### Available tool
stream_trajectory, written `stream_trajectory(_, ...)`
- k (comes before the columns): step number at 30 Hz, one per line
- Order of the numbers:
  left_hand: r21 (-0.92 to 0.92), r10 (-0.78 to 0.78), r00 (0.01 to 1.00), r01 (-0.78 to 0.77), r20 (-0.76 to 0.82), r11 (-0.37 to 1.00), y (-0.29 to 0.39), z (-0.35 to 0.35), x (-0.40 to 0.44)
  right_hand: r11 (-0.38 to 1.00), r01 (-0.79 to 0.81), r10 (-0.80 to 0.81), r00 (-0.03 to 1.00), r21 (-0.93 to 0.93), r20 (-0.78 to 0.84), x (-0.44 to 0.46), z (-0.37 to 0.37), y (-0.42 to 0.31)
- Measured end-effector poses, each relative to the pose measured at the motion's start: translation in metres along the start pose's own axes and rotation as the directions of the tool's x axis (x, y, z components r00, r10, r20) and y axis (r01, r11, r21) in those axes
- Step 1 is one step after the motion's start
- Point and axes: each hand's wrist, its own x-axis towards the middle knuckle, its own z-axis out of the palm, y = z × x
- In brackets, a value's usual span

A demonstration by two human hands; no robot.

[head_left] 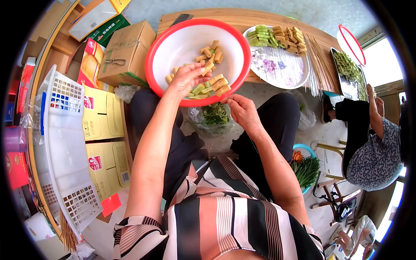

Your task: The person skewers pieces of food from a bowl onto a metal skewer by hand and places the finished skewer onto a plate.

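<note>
A large white basin with a red rim (pixel 152 45) stands in front of me, with tan roll-shaped food pieces (pixel 208 53) and cut green vegetable pieces (pixel 199 89) inside. Over the basin, my left hand (pixel 189 78) pinches a tan food piece (pixel 208 67) between thumb and fingers. My right hand (pixel 243 112) is closed at the basin's near rim, its finger and thumb pinching the end of what looks like a thin skewer (pixel 224 99). Several tan pieces (pixel 220 85) lie together just beyond that hand; whether the skewer passes through them, I cannot tell.
On the wooden table (pixel 190 15), a floral plate (pixel 277 71) bears green and tan skewered pieces. Loose skewers (pixel 323 65) and a tray of greens (pixel 346 69) lie rightward. Cardboard boxes (pixel 125 54) and a white plastic crate (pixel 69 143) stand left. Another person (pixel 372 151) sits at right.
</note>
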Motion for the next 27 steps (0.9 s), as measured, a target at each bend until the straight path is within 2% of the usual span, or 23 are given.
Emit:
stream_trajectory(22,0.063,0.009,1.000,-0.008,-0.020,0.998,0.0014,0.0040,-0.0025,0.999,0.006,-0.007,1.000,-0.032,-0.015,0.0017,0.0005,0.0051)
stream_trajectory(27,0.151,-0.014,1.000,0.011,0.024,0.988,0.0038,0.0071,-0.0055,1.000,-0.005,0.005,1.000,-0.001,-0.001,0.0017,0.0000,0.0050)
